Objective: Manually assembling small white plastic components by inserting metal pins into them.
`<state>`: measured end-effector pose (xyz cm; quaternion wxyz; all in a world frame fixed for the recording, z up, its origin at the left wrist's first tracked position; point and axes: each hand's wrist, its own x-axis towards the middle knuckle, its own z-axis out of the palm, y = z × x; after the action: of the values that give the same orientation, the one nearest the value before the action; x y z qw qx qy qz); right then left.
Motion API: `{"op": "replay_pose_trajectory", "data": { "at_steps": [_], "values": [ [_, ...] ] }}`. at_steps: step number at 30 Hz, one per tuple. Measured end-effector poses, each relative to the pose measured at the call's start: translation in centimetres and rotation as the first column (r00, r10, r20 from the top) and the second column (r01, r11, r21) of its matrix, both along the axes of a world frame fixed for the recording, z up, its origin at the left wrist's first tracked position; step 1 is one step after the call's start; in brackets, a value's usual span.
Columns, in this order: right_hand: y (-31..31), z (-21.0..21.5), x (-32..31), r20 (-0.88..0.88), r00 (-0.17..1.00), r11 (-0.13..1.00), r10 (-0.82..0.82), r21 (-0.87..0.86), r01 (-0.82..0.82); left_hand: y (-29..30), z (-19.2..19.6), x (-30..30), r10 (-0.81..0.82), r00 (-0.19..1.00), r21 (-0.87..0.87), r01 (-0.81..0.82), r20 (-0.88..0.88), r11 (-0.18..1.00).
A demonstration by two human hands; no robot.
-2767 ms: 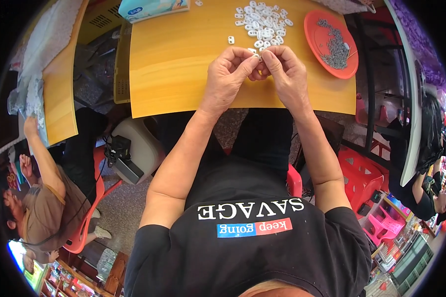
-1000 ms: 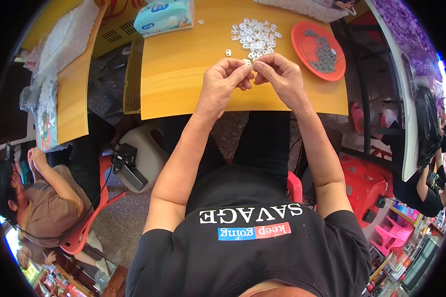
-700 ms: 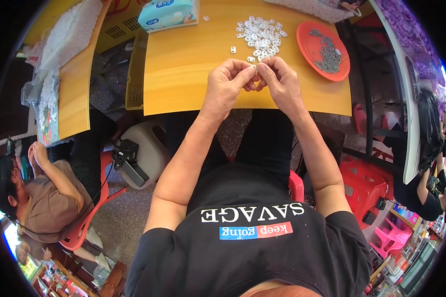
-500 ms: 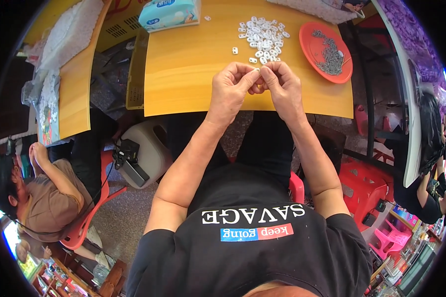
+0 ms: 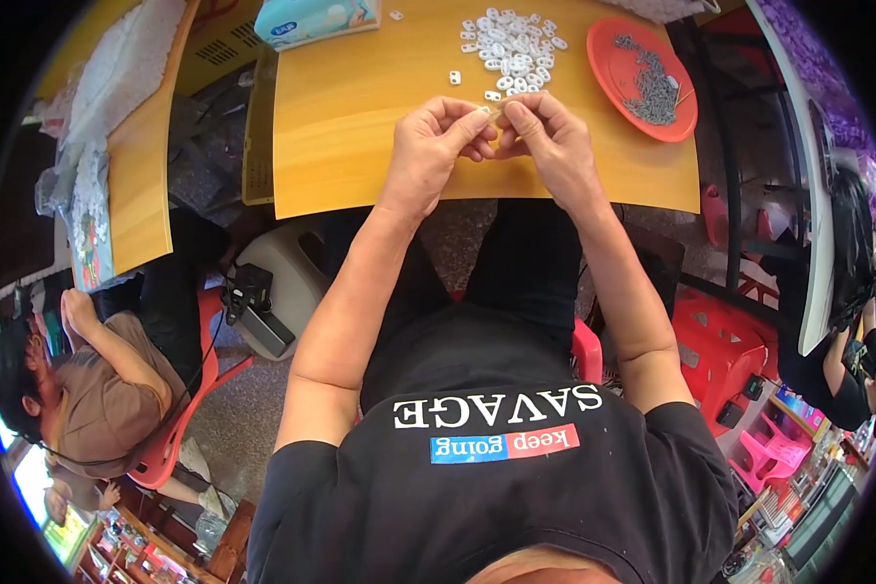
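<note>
My left hand [image 5: 428, 151] is closed in a pinch on a small white plastic piece [image 5: 484, 110], mostly covered by the thumb and fingertip. My right hand [image 5: 557, 146] faces it a short way off, thumb and forefinger pressed together; what they hold is too small to make out. Both hands hover over the wooden table [image 5: 360, 146] near its front edge. Just beyond the fingertips lies a heap of white oval plastic pieces [image 5: 506, 44], each with two holes. One loose white piece [image 5: 455, 77] sits left of the heap.
At the right stands a red plate [image 5: 603, 68] with small grey metal parts [image 5: 652, 97]. A tissue pack [image 5: 316, 21] lies at the far left of the table. Another person [image 5: 117, 375] sits at a side table on the left. Red stools [image 5: 715, 355] stand at the right.
My hands have drawn slightly apart, the left one shifting left. A sliver of the white piece shows more clearly at the left fingertips. The whole view has tilted a little.
</note>
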<state>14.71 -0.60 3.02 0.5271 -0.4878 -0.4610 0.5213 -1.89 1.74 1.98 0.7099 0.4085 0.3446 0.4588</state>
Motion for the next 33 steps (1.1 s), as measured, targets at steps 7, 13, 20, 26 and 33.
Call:
{"op": "replay_pose_trajectory", "data": {
  "at_steps": [7,13,20,26,33],
  "values": [
    [0.2,1.3,0.7,0.443,0.896,0.977,0.027,0.177,-0.117,-0.6,0.4,-0.6,-0.010,1.000,-0.015,0.010,0.011,1.000],
    [-0.5,0.8,0.2,0.465,0.885,0.973,0.013,0.197,-0.118,-1.1,0.3,-0.9,-0.032,0.999,-0.026,0.032,0.008,0.999],
    [-2.2,-0.3,-0.4,0.244,0.968,0.998,-0.059,0.052,0.047,-1.9,0.0,0.0,-0.046,0.999,-0.008,0.046,-0.025,0.999],
    [-2.5,-0.7,-0.2,0.258,0.960,0.994,-0.112,0.050,0.102,-2.2,-0.2,1.2,-0.015,0.998,0.019,0.016,-0.063,1.000],
    [-0.4,-0.2,0.7,0.193,0.980,0.999,-0.040,0.010,0.039,-1.0,-0.7,0.9,0.008,1.000,0.002,-0.008,0.000,1.000]
  ]
}}
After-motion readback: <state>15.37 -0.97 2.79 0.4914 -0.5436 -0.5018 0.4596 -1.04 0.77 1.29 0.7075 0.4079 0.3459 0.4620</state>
